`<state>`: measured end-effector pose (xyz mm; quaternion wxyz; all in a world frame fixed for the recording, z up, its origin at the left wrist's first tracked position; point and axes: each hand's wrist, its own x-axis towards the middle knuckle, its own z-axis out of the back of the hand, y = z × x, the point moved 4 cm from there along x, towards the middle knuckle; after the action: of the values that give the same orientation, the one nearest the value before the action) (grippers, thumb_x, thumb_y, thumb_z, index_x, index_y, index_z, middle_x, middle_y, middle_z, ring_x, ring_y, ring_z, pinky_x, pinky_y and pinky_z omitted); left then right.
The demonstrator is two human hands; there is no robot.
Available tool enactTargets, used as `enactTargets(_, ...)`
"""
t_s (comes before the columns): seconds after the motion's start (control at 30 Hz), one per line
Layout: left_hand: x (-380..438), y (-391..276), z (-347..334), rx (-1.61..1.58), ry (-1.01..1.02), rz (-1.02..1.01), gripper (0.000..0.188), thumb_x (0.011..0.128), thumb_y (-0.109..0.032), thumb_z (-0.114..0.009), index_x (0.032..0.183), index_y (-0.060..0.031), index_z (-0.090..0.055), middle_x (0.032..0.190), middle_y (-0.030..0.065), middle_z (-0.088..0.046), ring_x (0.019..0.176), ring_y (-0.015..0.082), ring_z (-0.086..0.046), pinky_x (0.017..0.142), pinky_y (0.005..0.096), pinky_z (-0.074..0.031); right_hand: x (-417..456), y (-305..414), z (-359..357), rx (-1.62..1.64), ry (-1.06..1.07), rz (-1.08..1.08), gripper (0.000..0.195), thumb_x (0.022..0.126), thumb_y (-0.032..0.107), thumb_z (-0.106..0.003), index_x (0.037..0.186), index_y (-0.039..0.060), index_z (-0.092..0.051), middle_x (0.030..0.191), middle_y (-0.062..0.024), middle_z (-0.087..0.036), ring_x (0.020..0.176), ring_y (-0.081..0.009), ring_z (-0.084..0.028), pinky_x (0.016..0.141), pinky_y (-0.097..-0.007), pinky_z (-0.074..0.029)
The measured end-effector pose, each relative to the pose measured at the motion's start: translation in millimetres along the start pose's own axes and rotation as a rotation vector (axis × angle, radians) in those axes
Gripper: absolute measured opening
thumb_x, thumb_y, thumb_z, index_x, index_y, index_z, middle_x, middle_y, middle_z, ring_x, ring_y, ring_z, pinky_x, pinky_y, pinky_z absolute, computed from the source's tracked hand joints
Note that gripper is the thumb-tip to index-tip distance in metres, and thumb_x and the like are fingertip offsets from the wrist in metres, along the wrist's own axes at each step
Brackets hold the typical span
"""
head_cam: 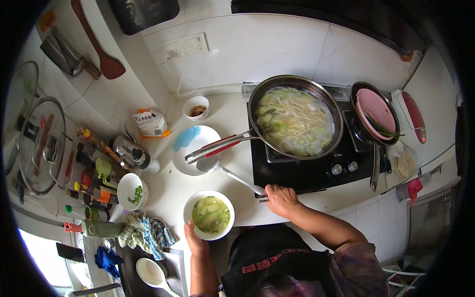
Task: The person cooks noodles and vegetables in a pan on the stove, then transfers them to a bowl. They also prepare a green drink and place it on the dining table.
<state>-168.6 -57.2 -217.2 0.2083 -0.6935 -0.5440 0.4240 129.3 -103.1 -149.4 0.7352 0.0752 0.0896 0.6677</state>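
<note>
My left hand [196, 240] grips the near left rim of a white bowl [231, 222], with the thumb up on its edge. Pale green slices of vegetable in broth, with chopped greens, fill the bowl [210, 214]. In my right hand [282, 201] is the handle of a ladle [237, 177]; its head lies over a white plate with a blue patch [189, 135]. Noodles and green slices [297, 122] sit in cloudy broth in a deep frying pan [338, 126] on the gas hob [315, 174]. The pan's handle [219, 147] reaches out over the plate.
A smaller pan [374, 182] holding a pink colander [374, 111] stands on the right burner. To the left are a bowl of chopped scallions [124, 185], several condiment bottles [98, 193] and knitted cloths [148, 232]. A small bowl [202, 115] stands near the wall.
</note>
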Motion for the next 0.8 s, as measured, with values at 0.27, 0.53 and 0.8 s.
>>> enactTargets(0.27,-10.9,-3.3,5.6,-0.066,0.07,0.048,0.046,0.085,-0.025,-0.043,0.124,0.0001,-0.04,0.118,0.0156,-0.049,0.108,0.0291,-0.05,0.093,0.041,-0.04,-51.2,38.4,66.0,0.161,0.082,0.129,0.02,0.074,0.012,-0.054,0.088,-0.0011,-0.047,0.074,-0.018,-0.059,0.058,-0.0315,-0.061,0.049,-0.0423,-0.049)
enactTargets(0.53,-22.1,-11.9,-17.3,-0.027,0.078,0.069,0.045,0.085,-0.026,-0.044,0.123,-0.0001,-0.042,0.117,0.0147,-0.05,0.107,0.0275,-0.05,0.092,0.0405,-0.04,-108.9,29.5,164.0,0.449,-0.059,0.161,0.026,0.07,0.013,-0.067,0.089,0.005,-0.052,0.076,-0.0088,-0.06,0.059,-0.022,-0.062,0.051,-0.0337,-0.052)
enactTargets(0.8,3.9,13.3,-12.4,0.058,0.097,0.03,0.041,0.086,-0.027,-0.045,0.118,-0.0006,-0.045,0.112,0.0117,-0.052,0.103,0.0234,-0.05,0.09,0.0358,-0.038,-139.1,-67.0,241.6,0.227,-0.458,-0.273,0.019,0.067,0.001,-0.057,0.085,0.0031,-0.052,0.07,-0.0136,-0.059,0.062,-0.0294,-0.061,0.056,-0.0358,-0.048)
